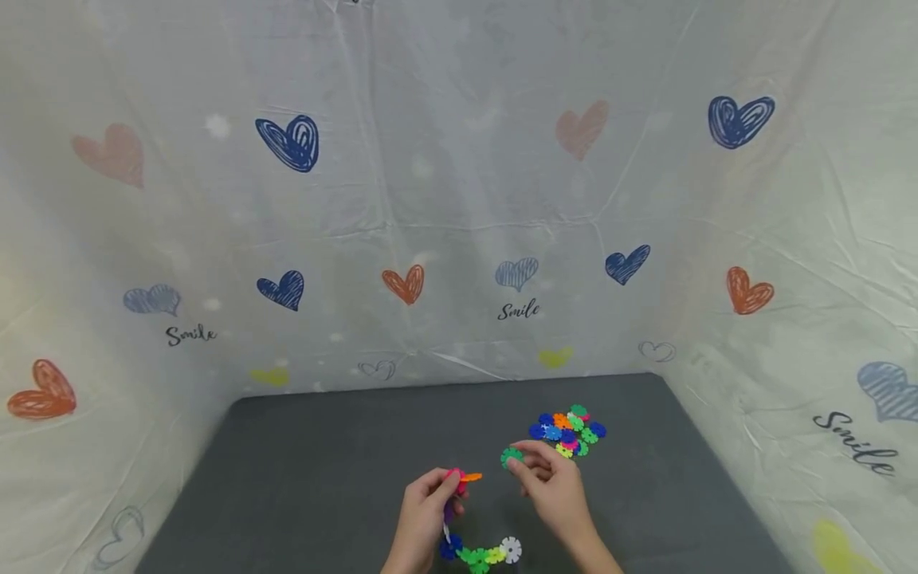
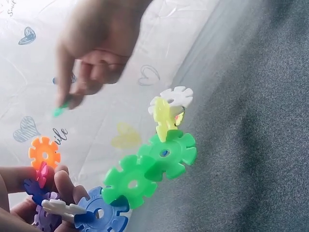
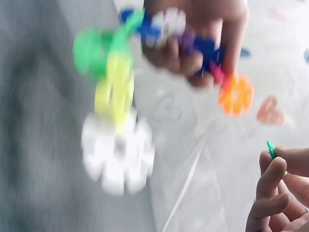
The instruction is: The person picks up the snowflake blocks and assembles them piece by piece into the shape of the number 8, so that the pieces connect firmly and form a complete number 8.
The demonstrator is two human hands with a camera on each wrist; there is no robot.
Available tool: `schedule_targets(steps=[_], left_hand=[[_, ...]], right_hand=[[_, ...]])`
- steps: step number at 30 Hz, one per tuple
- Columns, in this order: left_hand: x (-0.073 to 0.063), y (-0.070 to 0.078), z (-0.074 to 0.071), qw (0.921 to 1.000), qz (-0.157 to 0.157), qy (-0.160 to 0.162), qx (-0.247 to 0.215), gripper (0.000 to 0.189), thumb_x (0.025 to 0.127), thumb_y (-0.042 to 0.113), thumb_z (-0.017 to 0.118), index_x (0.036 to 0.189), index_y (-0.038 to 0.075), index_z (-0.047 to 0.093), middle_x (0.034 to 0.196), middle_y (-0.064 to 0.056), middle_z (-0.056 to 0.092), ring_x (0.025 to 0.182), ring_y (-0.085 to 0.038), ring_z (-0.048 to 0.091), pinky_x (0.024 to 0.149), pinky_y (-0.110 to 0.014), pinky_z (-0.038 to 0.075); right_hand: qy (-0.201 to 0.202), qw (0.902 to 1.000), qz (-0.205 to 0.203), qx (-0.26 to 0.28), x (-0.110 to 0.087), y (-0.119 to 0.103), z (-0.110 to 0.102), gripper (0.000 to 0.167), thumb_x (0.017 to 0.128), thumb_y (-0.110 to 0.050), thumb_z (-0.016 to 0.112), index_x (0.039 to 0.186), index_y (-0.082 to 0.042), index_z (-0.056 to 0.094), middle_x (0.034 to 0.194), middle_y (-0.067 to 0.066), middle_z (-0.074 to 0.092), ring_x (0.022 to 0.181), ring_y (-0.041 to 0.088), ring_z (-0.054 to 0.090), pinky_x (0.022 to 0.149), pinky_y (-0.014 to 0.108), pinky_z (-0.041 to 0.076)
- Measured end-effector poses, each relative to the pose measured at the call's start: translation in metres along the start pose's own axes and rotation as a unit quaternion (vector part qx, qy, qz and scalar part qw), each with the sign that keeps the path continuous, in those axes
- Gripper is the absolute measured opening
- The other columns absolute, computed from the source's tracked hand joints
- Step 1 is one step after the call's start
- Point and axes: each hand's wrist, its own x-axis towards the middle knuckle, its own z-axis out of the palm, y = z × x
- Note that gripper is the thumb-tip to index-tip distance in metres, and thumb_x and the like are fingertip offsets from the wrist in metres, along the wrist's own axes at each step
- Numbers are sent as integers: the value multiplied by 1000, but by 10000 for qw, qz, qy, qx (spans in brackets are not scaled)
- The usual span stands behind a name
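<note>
My left hand pinches a chain of interlocked plastic snowflake discs near its upper end, at a pink disc. An orange disc sticks out past the fingertips. From the hand the chain curves down through purple, white and blue discs to two green discs, a yellow disc and a white disc at the far end. To the right, my right hand holds a single green disc between thumb and fingers, a short gap away from the orange one.
A loose pile of colourful discs lies on the dark grey table, behind the right hand. White cloth printed with hearts and "Smile" rises around the table's back and sides.
</note>
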Motion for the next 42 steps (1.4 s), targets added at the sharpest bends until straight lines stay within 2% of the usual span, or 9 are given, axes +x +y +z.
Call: schedule_targets(steps=[4, 7, 11, 15, 21, 26, 33, 37, 42], left_hand=[[1, 3, 2, 9999, 102, -5, 8, 34, 102, 33, 60, 102, 0, 68, 84, -4, 68, 70, -16, 61, 71, -36, 53], [1, 4, 4, 9999, 157, 65, -10, 33, 102, 31, 60, 101, 0, 68, 84, -4, 68, 68, -16, 61, 70, -35, 53], [-1, 3, 7, 9993, 255, 267, -90, 32, 102, 32, 60, 100, 0, 68, 85, -5, 68, 67, -16, 60, 68, -33, 54], [-4, 2, 9, 9974, 513, 491, 95, 31, 101, 32, 62, 101, 2, 71, 87, -7, 69, 67, -15, 60, 66, -31, 53], [-10, 2, 8, 9840, 1393, 762, 806, 22, 98, 33, 67, 94, 13, 75, 78, -5, 66, 64, -17, 59, 59, -25, 49], [-12, 1, 8, 9764, 1711, 801, 1048, 19, 97, 35, 67, 94, 17, 76, 83, -1, 69, 69, -10, 60, 64, -23, 50], [-13, 1, 7, 9558, 2248, 915, 1660, 15, 97, 35, 66, 93, 24, 76, 87, 7, 70, 75, -5, 60, 69, -24, 53], [-14, 2, 7, 9508, 2372, 937, 1758, 16, 98, 35, 65, 94, 24, 76, 86, 8, 69, 74, -4, 57, 68, -24, 53], [-16, 4, 7, 9542, 2288, 918, 1697, 16, 98, 35, 65, 94, 24, 76, 86, 7, 68, 72, -5, 56, 67, -24, 52]], right_hand=[[-157, 9998, -125, 47, -5, -14, 12, 17, 91, -19, 76, 107, -15, 74, 76, 5, 70, 53, 15, 60, 51, 31, 52], [-181, 9998, -18, -13, -7, -17, 18, 16, 90, -15, 76, 106, -15, 74, 77, 4, 71, 52, 12, 58, 50, 27, 49], [-135, 9998, 170, 17, -9, -16, 23, 16, 90, -13, 77, 105, -14, 74, 76, 2, 71, 52, 21, 59, 49, 25, 47], [-120, 9999, 32, 103, -11, -12, 24, 16, 90, -20, 77, 105, -15, 74, 76, 2, 71, 53, 23, 59, 47, 26, 46], [-18, 9971, -621, 435, -11, -5, 21, 10, 90, -16, 76, 99, -13, 74, 77, 4, 71, 54, 19, 59, 48, 28, 49], [-49, 9923, -1098, 564, -11, -3, 18, 7, 90, -9, 75, 97, -9, 73, 77, 5, 72, 52, 18, 57, 46, 29, 49], [-98, 9967, -625, 514, -8, 0, 16, 8, 91, -15, 75, 98, -11, 73, 77, 0, 73, 52, 15, 57, 49, 32, 53], [-230, 9950, -757, 603, -6, 1, 13, 9, 92, -11, 74, 100, -6, 73, 77, 0, 72, 53, 16, 57, 48, 31, 51], [-359, 9895, -1197, 720, -5, 1, 11, 9, 92, -3, 72, 100, -4, 72, 76, 0, 71, 53, 18, 56, 47, 30, 49]])
